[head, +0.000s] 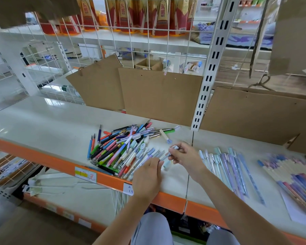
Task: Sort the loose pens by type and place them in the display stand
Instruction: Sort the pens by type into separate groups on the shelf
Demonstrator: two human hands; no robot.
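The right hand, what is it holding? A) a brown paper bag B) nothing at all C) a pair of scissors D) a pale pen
D: the right hand pinches a pale pen with a light cap just above the shelf, between the mixed pile of pens and the sorted row of pastel pens.
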